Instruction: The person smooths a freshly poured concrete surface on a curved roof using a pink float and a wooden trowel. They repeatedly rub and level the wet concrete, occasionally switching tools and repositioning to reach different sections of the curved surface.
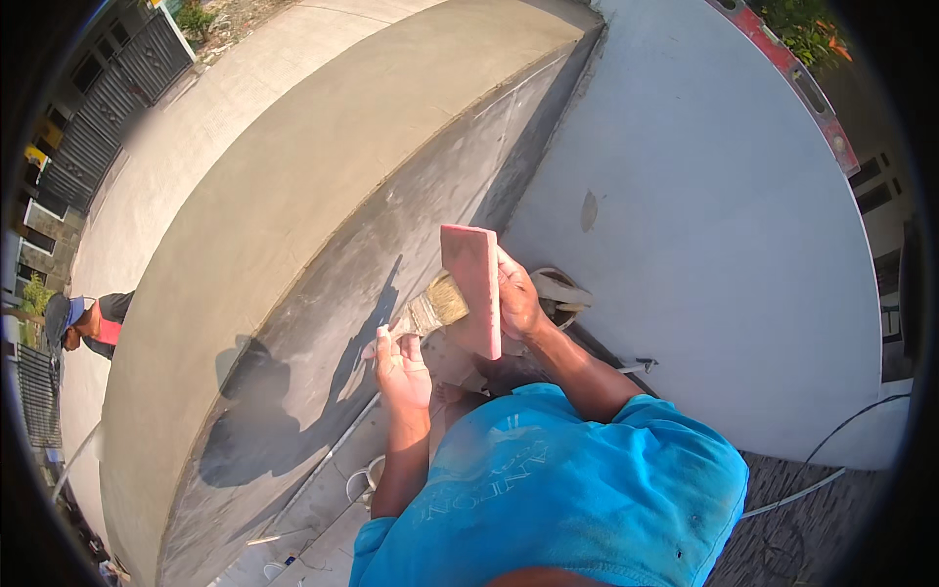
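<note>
In my left hand (396,374) is a wide brush (444,298) with pale bristles and a plaster-smeared handle, gripped near its lower end. Its bristle tip is against or right beside the face of a flat, reddish-pink rectangular pad (473,284). My right hand (518,293) holds that pad upright by its right side, fingers partly hidden behind it. Both tools are raised in front of my body, over a narrow paved strip beside a curved rendered wall (235,215).
A pale blue-grey wall (704,215) stands at right, with a red level (782,59) along its far edge. A bucket (564,293) sits behind my right hand, small containers (357,479) by my left elbow, and hoses (792,499) lower right. A co-worker (93,323) is beyond the curved wall.
</note>
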A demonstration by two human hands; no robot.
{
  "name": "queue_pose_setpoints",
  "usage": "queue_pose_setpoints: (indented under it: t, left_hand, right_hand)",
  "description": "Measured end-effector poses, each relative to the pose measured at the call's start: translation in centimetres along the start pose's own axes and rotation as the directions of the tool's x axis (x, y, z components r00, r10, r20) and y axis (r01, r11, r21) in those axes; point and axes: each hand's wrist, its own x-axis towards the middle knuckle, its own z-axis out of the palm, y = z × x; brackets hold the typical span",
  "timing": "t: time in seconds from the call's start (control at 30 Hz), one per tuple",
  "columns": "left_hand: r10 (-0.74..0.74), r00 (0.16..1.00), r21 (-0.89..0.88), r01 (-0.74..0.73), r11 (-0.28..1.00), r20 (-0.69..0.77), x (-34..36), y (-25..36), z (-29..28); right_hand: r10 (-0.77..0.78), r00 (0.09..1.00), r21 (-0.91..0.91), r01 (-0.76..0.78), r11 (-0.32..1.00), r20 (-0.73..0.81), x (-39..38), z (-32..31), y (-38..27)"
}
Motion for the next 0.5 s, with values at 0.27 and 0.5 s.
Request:
queue_pose_setpoints:
  t: [0.27, 0.5]
  left_hand:
    - [0.099, 0.993, 0.167, -0.086, 0.982, -0.071, 1.8, -0.5, -3.8]
    - [0.232, 0.909, 0.133, -0.197, 0.971, -0.346, 2.7, -1.4, -8.5]
  right_hand:
    - [-0.691, 0.691, -0.573, 0.484, 0.662, -0.214, 8.2, -12.7, -14.6]
    - [-0.868, 0.492, -0.929, 0.29, 0.231, -0.062, 19.1, -21.4, -21.1]
